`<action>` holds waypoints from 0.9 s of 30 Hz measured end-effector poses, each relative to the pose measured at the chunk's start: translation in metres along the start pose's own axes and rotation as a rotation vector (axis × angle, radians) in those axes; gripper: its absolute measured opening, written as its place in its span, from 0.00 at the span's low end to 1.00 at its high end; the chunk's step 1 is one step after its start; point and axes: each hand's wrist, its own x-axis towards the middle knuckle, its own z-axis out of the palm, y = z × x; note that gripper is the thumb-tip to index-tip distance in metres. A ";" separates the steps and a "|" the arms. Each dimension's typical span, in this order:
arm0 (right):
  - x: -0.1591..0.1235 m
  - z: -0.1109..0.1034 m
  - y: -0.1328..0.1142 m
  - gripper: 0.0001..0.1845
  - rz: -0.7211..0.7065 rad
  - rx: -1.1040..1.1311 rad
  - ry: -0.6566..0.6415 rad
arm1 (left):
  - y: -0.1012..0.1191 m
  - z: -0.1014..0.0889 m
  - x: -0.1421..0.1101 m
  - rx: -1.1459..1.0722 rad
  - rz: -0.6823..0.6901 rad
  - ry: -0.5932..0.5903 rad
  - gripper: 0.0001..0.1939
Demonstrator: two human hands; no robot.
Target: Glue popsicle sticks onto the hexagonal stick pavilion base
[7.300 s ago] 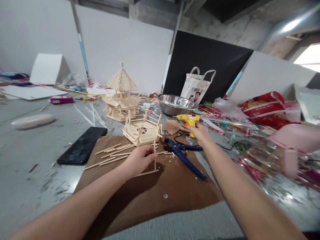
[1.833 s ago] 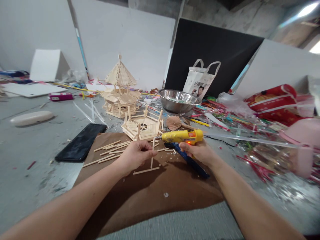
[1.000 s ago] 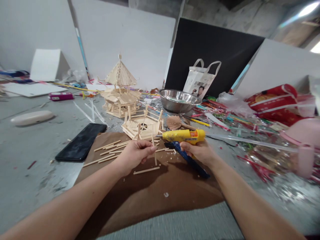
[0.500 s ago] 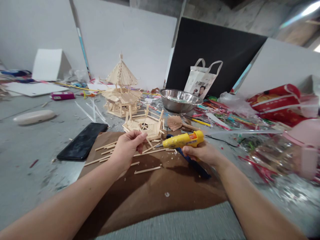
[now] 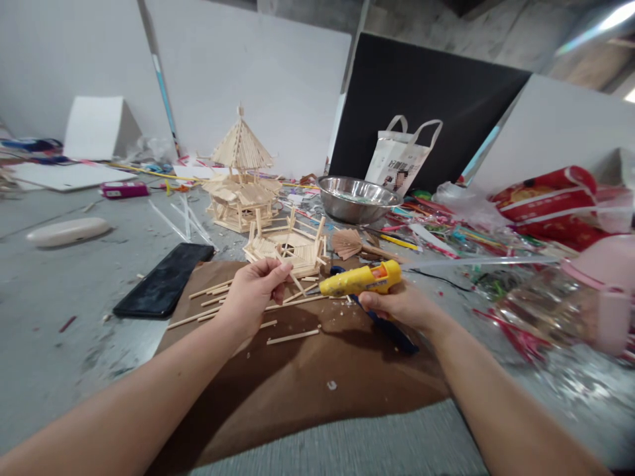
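Between thumb and fingers, my left hand (image 5: 262,284) pinches a thin wooden stick (image 5: 298,284) that slants down to the right. My right hand (image 5: 397,304) is closed round a yellow glue gun (image 5: 360,279); its nozzle points left, at or very near the stick's lower end. A clear glue stick (image 5: 476,262) runs out of the gun's back. Several loose wooden sticks (image 5: 292,337) lie on the brown sheet (image 5: 278,396) below my hands. Just beyond them stands a low wooden-stick frame (image 5: 288,244) with short posts. Blue-handled pliers (image 5: 391,334) lie partly under the glue gun.
A wooden-stick pagoda (image 5: 241,172) stands behind the frame. At left are a black phone (image 5: 163,281) and a white oval case (image 5: 68,233). A metal bowl (image 5: 360,201), a bag (image 5: 399,158) and a pink-lidded bottle (image 5: 605,291) stand among scraps at the right.
The glue gun in my right hand has shifted slightly left, bringing its nozzle closer to the stick. My left hand keeps its pinch and has hardly moved.
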 end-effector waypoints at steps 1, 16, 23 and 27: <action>0.000 0.000 0.000 0.16 0.029 0.015 -0.006 | 0.000 0.000 0.000 0.000 0.000 0.002 0.11; 0.001 -0.001 0.008 0.17 0.118 0.085 -0.020 | 0.000 0.002 0.000 -0.033 0.010 -0.026 0.10; 0.001 -0.001 0.007 0.16 0.095 0.100 -0.019 | 0.001 0.001 -0.002 -0.043 -0.002 -0.025 0.11; 0.002 -0.001 0.008 0.16 0.080 0.102 -0.023 | 0.001 0.001 -0.001 -0.053 -0.001 -0.026 0.11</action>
